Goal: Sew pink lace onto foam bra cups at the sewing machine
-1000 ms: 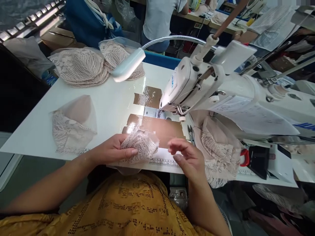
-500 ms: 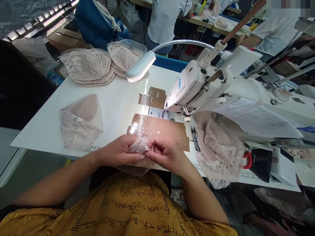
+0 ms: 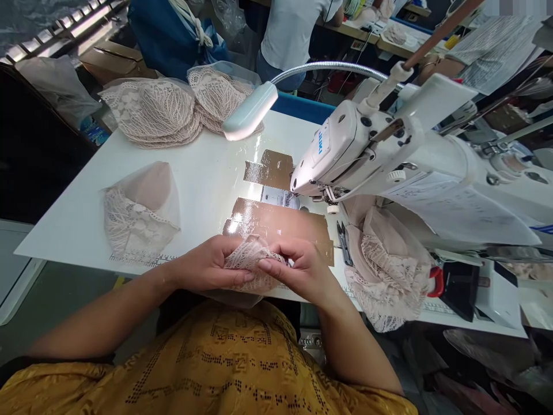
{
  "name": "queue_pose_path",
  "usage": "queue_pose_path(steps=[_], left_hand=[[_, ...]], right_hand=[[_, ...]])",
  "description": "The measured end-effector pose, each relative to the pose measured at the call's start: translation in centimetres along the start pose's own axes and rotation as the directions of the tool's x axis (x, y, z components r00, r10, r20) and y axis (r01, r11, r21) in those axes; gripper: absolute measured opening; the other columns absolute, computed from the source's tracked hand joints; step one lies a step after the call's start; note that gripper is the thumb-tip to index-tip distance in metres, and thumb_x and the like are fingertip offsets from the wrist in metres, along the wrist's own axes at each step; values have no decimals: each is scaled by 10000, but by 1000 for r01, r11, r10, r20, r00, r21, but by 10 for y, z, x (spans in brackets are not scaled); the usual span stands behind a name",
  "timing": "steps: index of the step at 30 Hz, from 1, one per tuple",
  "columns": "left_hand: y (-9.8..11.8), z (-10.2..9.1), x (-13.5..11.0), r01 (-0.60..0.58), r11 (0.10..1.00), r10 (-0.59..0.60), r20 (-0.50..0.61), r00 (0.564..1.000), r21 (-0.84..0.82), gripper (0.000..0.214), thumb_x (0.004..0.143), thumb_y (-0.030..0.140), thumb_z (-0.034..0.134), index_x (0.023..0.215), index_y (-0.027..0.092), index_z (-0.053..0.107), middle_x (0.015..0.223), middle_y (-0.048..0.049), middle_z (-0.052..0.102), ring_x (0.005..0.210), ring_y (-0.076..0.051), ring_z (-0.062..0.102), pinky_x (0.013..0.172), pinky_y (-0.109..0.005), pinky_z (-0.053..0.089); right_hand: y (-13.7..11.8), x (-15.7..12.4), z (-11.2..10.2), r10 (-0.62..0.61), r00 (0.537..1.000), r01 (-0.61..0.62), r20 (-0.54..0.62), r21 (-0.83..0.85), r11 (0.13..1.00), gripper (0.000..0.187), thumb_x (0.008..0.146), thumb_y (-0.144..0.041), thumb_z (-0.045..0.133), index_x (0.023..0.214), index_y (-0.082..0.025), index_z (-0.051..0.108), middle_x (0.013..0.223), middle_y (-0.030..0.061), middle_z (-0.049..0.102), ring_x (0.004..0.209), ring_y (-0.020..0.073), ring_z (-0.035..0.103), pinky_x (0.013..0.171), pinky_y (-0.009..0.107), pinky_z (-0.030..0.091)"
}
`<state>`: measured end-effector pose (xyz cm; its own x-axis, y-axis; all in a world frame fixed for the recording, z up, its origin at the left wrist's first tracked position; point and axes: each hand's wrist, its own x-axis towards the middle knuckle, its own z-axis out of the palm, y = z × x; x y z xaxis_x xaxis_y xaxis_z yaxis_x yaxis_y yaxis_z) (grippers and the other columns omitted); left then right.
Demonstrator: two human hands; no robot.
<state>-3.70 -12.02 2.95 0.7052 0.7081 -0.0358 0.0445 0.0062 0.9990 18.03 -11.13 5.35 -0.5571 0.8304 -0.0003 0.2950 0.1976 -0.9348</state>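
Both hands are at the front edge of the white sewing table, closed on one beige lace piece. My left hand grips its left side with the thumb on top. On the other side, my right hand pinches the lace edge between thumb and fingers. Sheer fabric from the piece hangs below the table edge. Just beyond the hands lies brown tape-like sheeting around the needle plate of a white sewing machine. Thread snips lie to the right of the sheeting.
Stacked lace pieces sit at the back left, and a single lace cup piece lies at left. A lamp overhangs the table. More lace fabric is heaped at right beside a dark device. A person sits beyond.
My right hand has shifted slightly right along the lace edge, and more lace shows between the hands. My left hand stays nearly in place. The view has tilted a little.
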Motion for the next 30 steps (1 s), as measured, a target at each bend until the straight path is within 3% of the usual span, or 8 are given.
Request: queue_pose_path(steps=[4,9,13,15,17,19,24,30], left_hand=[[0,0,1,15,998,-14,30,999,-56,173,859,296,639,883,125,656,777,-37,612,699,-150,567,638,-230,470],[-4,4,-2,126,926,-118,44,992,-356,242,821,283,711,1011,140,663,873,-54,672,762,-168,634,690,-245,513],[-16,19,-12,-26,573,-57,-72,996,-819,601,795,601,660,1204,167,586,1094,-118,674,957,-244,659,803,-331,549],[-22,31,-18,-122,379,-24,-141,990,-917,816,753,775,553,1302,171,528,1268,-153,607,1133,-307,600,903,-395,531],[-27,43,-20,-156,296,-47,-177,983,-942,905,703,809,577,1347,178,501,1371,-153,543,1241,-330,532,985,-414,495],[-28,51,-18,-147,307,-124,-193,973,-940,834,720,697,680,1354,184,508,1377,-142,548,1260,-316,524,1021,-407,477],[-21,58,-4,-58,426,-340,-219,914,-903,623,735,127,754,1323,197,563,1151,-81,704,1087,-226,646,949,-310,518],[-24,59,-6,-1,449,-459,-231,858,-894,703,647,-5,697,1308,212,590,1100,-59,721,1033,-245,659,857,-318,556]], right_hand=[[3,0,1,-34,998,41,-50,134,990,156,822,-327,691,722,-207,690,1054,60,666,973,211,616,870,364,475],[13,0,11,112,993,-91,-32,382,920,190,771,-372,739,688,-211,683,747,12,674,688,155,598,654,291,492],[19,-1,21,328,899,-68,-290,647,759,330,640,-455,817,581,-214,599,635,-19,623,557,121,526,538,256,473],[21,0,25,419,814,5,-402,726,687,360,583,-474,842,581,-221,586,604,-31,606,538,119,518,536,258,483],[23,2,30,460,773,33,-438,751,659,348,572,-461,852,602,-222,600,597,-37,595,533,117,511,520,252,471],[26,3,36,456,784,12,-421,745,667,322,602,-441,845,614,-214,616,597,-35,581,537,114,500,504,244,447],[32,2,45,395,840,-69,-372,649,757,315,673,-398,815,570,-189,604,613,-19,575,614,134,529,562,262,450],[24,7,40,458,784,26,-419,759,650,309,566,-403,858,577,-201,624,631,-24,623,565,125,540,578,289,496]])
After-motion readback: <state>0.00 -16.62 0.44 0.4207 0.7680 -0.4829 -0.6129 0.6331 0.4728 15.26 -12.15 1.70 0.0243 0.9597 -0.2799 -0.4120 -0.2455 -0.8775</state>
